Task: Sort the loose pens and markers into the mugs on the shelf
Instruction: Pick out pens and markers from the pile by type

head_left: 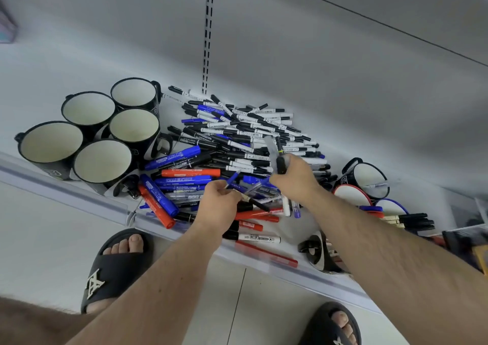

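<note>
A: Head view, the only one. Shelf (79, 194) carries a big pile (237, 144) of pens and markers, mid-shelf, between two groups of mugs.

B: Mugs?

A: Five black mugs (103, 163) at left, upright, mouths showing pale insides, nothing in them that I can see. At right, a black mug (369, 178) with one clear pen inside, then a red-rimmed one (352, 195) and a blue-rimmed one (390, 207) just beside it. Another black mug (320, 255) lies tipped at the shelf edge, partly behind the right forearm.

B: Hands?

A: Left hand (220, 195) sits over the near side of the pile, fingers curled, grasping a small bundle of pens; a blue pen (233, 179) sticks up from the grip. Right hand (293, 178) is raised over the pile, clenched around a black pen (280, 159) that points up; a second blurred clear pen may be with it, cannot tell.

B: Why held that way?

A: My reading: left hand serves as a collector so like pens go in as a batch; right hand picks singles. Sorting is barely begun; nearly all stock is loose.

B: Risk?

A: A red marker (266, 255) lies at the shelf lip and could roll off.
</note>
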Motion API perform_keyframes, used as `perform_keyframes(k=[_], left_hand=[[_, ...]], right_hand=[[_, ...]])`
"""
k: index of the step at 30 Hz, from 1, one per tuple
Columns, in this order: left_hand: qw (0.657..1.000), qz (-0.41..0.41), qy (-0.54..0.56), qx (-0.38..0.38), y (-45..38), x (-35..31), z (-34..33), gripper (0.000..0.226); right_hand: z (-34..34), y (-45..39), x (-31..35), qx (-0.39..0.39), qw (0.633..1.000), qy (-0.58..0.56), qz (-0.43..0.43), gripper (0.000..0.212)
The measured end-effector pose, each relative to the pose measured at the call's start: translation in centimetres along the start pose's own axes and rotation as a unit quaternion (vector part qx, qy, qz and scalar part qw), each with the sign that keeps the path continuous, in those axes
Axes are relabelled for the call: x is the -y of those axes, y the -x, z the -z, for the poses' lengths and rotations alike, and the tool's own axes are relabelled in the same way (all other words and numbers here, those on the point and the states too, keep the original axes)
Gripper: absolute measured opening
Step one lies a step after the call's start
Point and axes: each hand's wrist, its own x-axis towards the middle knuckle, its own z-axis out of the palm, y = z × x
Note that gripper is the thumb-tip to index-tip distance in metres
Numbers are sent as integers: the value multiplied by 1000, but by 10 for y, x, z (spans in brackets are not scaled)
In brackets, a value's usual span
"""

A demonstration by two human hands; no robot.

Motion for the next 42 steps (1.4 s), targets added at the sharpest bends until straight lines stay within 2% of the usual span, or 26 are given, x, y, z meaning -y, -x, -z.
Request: perform_keyframes(k=[6,9,10,12,13,15,17,19,20,22,23,25,26,29,32,34,39,42], left_hand=[[1000,-9,-17,16,-3,-1,-5,45],[996,-39,-81,9,0,-2,-7,46],[985,-77,-155,-16,-1,-1,-7,47],[930,-186,-306,-82,2,-5,-12,50],[905,-238,-340,-95,7,-10,-15,53],[889,-285,-353,-56,14,-23,-25,61],[927,-239,-283,62,19,-32,-33,64],[957,-159,-150,191,27,-31,-40,44],[958,-142,-122,216,29,-27,-42,29],[963,-122,-112,210,35,-19,-44,13],[969,-108,-98,199,37,-18,-43,14],[979,-63,-40,188,43,-16,-37,21],[981,-39,-2,189,46,-15,-33,22],[962,34,70,262,65,-14,-27,24],[921,87,84,370,90,-15,-33,27],[901,89,84,416,102,-18,-37,28],[890,70,4,451,118,-28,-34,20],[886,70,-7,457,119,-19,-32,15]], right_hand=[[14,-6,20,-46,992,-111,-30,11],[26,-2,30,-67,986,-150,-35,19],[31,-1,33,-69,985,-154,-35,21],[41,4,39,-66,986,-153,-28,20],[45,8,43,-62,986,-152,-24,18],[56,21,53,-44,986,-157,-22,15],[65,38,62,-15,985,-172,-20,13],[74,53,69,6,980,-195,-26,14],[77,60,71,10,978,-207,-32,16],[81,71,72,14,971,-235,-47,13],[83,76,72,15,967,-246,-61,12],[86,85,69,15,960,-262,-97,28],[89,90,68,18,954,-279,-112,25],[100,102,64,34,934,-331,-133,2],[106,114,59,74,909,-387,-133,8],[105,121,57,86,893,-421,-135,9],[103,140,51,104,853,-493,-134,11],[116,141,48,72,830,-542,-112,11]])
